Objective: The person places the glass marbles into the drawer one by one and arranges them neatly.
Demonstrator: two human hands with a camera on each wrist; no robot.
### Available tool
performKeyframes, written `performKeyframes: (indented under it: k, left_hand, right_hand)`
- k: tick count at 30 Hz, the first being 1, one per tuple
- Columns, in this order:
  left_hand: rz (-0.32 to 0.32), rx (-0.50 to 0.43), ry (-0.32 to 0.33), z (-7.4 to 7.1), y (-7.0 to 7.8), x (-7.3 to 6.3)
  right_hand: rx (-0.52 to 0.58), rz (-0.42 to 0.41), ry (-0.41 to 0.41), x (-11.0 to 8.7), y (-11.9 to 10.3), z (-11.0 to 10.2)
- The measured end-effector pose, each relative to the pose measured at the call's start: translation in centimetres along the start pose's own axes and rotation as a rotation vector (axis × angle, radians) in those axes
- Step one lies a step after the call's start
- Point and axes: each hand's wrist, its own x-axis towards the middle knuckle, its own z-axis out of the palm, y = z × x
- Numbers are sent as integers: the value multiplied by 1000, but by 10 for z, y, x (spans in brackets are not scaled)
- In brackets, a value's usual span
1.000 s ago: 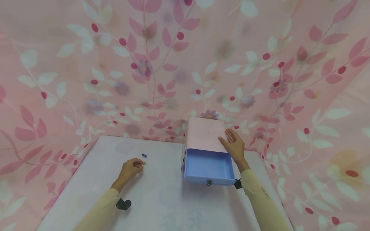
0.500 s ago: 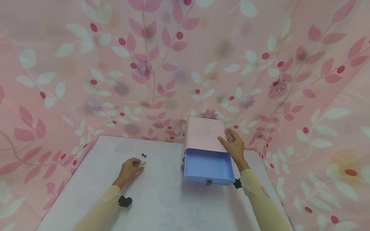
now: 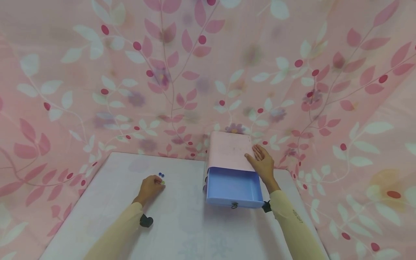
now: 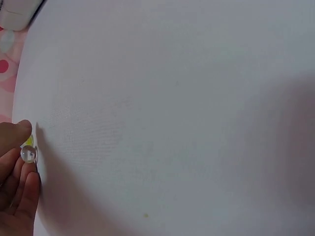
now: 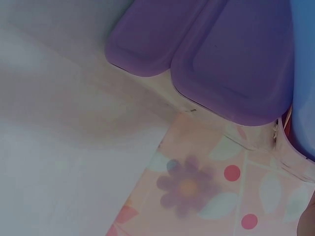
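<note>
In the head view my left hand is low over the white table at left, fingers curled. The left wrist view shows a clear glass marble between its thumb and fingertips, with a yellow marble just behind. Two dark blue marbles lie a little beyond the fingers. My right hand rests with extended fingers against the right edge of a pink drawer cabinet. The cabinet's blue drawer is pulled out, and no contents show inside.
Two purple drawers show pushed in beside the blue one in the right wrist view. A small metal ring pull hangs on the blue drawer's front. The white table meets a pink floral cloth behind.
My left hand has shifted slightly right and forward, its fingers closing in around the clear marble beside the yellow one. The right hand and the cabinet have stayed in place.
</note>
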Motion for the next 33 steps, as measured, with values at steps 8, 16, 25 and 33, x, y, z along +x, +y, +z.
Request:
performKeyframes:
  k: [8,16,25,33]
  left_hand:
    - [31,56,8,1,6,2]
    - [18,45,33,1,5,-1]
    - [-40,-6,25,0,7,-3]
    - [-57,-30,34,2,1,-5]
  right_hand:
    - [30,11,-21,-4,-14,0]
    - [17,10,-41,-9,-34,0]
    - [37,18,-27,-8,-32,0]
    - [46,17,-30,-9,-30,-2]
